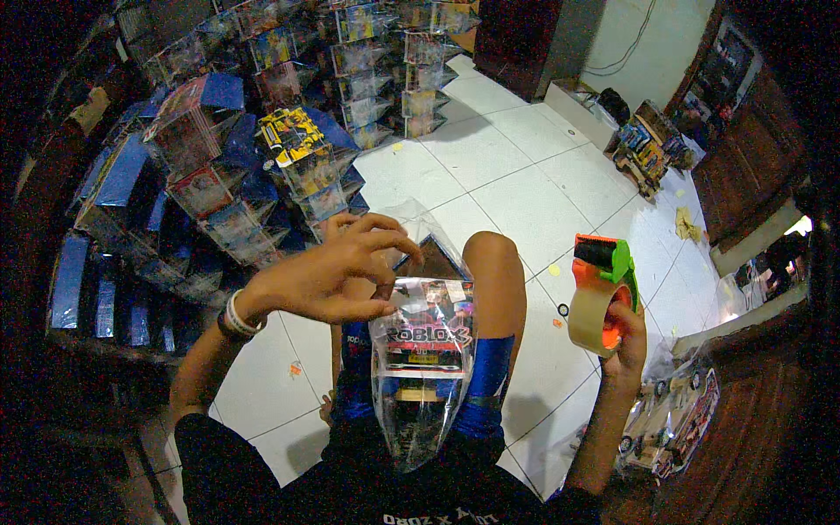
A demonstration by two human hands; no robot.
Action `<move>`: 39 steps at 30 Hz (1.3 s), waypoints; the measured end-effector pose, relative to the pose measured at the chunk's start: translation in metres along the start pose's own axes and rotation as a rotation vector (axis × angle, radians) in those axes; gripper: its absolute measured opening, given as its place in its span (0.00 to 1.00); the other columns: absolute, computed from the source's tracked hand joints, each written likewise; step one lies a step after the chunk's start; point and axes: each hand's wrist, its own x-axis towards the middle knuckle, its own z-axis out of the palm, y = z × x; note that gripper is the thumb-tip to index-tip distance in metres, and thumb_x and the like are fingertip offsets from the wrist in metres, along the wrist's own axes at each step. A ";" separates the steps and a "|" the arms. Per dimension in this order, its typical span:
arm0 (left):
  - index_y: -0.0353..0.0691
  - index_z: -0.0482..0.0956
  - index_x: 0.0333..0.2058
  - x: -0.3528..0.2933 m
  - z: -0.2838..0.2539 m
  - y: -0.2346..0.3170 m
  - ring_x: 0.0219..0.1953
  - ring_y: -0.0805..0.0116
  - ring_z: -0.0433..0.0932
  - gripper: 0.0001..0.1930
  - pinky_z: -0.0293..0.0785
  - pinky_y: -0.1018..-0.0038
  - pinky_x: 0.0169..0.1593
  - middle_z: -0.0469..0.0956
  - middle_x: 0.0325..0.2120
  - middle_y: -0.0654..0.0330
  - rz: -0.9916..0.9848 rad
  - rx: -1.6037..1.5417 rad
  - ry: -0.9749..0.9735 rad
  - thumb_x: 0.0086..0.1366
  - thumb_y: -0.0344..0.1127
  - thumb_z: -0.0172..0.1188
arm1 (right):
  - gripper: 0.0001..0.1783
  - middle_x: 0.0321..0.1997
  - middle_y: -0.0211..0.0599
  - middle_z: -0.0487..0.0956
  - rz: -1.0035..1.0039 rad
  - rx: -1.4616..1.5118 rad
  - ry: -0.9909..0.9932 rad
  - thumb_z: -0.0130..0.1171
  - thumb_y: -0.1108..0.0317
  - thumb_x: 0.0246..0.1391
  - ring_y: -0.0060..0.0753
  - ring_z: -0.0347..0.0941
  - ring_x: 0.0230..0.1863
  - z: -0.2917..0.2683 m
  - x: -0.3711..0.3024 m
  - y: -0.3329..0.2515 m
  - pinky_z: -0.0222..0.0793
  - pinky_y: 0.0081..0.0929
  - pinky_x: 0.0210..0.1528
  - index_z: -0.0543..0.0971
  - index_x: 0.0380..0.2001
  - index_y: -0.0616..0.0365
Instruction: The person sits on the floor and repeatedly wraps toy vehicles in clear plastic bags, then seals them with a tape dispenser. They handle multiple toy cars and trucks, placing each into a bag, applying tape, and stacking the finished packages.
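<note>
Between my knees, on my lap, rests a boxy item in a clear plastic bag [424,350]. A colourful printed card [427,325] faces up inside it, and loose plastic points toward my body. My left hand [350,267] hovers over the bag's upper left side, fingers spread and bent. Its thumb is close to the card; whether it touches the plastic I cannot tell. Off to the right, my right hand [626,337] grips a green and orange tape dispenser [604,289] loaded with a wide roll of tan tape, its black toothed edge upward, apart from the bag.
Tall stacks of plastic-wrapped boxes [210,175] crowd the left and far side, with a yellow printed card [291,137] on one. Wrapped wooden toy vehicles [669,420] lie by my right forearm, and more wooden pieces [647,149] sit far right. Paper scraps dot the white tiles [499,149].
</note>
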 end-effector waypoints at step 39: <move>0.39 0.88 0.34 -0.003 -0.020 -0.014 0.38 0.60 0.80 0.11 0.74 0.65 0.40 0.81 0.36 0.59 0.211 -0.288 -0.119 0.59 0.40 0.73 | 0.32 0.52 0.41 0.81 0.046 0.050 0.007 0.57 0.81 0.47 0.38 0.81 0.52 0.010 -0.004 0.023 0.83 0.39 0.53 0.73 0.60 0.63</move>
